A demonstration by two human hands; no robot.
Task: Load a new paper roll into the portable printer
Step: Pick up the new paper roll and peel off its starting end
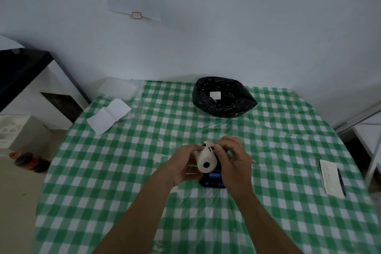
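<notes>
A white paper roll with a dark core hole is held above the table's middle, its round end facing me. My left hand grips its left side. My right hand pinches the loose paper end at the top of the roll. Under the roll and partly hidden by both hands lies the black portable printer, with a lit blue panel showing.
The round table has a green-and-white checked cloth. A black bag-lined bin stands at the back. A white paper strip lies at the back left. A notepad with a pen lies at the right edge.
</notes>
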